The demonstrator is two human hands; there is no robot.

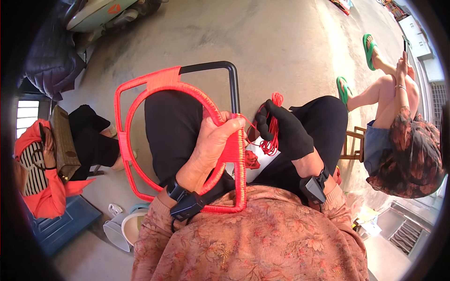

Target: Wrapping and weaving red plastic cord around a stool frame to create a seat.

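A square frame with a ring inside it [123, 140] rests across my lap, mostly wound with red cord. Its upper right corner is bare black tube [231, 77]. My left hand [212, 136], without a glove, grips the frame's right side, thumb pressed on the red winding just below the bare tube. My right hand [288, 129], in a black glove, is closed round a looped bundle of red cord [273, 136]. A strand runs from the bundle to the frame by my left thumb. Behind the bundle, between my thighs, lies something white with a red patch [255, 161].
At the right a seated person [405, 145] in green flip-flops holds a phone. Another person in a red jacket [51, 196] sits at the left with a brown bag [65, 140]. Buckets [131, 227] stand by my left side. A scooter [101, 14] is at the far left.
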